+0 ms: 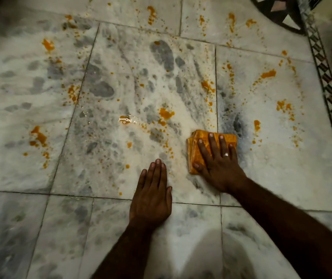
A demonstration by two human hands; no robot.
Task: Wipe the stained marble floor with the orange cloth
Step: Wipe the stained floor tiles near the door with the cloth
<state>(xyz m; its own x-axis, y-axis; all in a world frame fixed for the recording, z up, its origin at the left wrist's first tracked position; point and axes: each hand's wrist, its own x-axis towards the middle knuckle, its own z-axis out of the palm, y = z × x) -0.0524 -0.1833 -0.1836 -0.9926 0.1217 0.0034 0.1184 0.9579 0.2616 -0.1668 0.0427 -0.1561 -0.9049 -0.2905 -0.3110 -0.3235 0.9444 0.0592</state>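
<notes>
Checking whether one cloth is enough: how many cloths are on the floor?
1. A folded orange cloth lies flat under the right hand, right of the left hand. None seem hidden.

floor [121, 81]: white marble slabs with grey veining, smooth, dull sheen, thin dark joints between slabs
stains [166, 113]: orange-yellow splatter across the slabs, mostly matt; one blob near the middle glistens wet
orange cloth [194, 150]: folded woven fabric, soft, matt, layered edges showing
border strip [330, 93]: inlaid stone along the floor's right edge, dark and pale pieces, smooth
ring [226, 154]: shiny metal, on a finger of the right hand [217, 164]
</notes>
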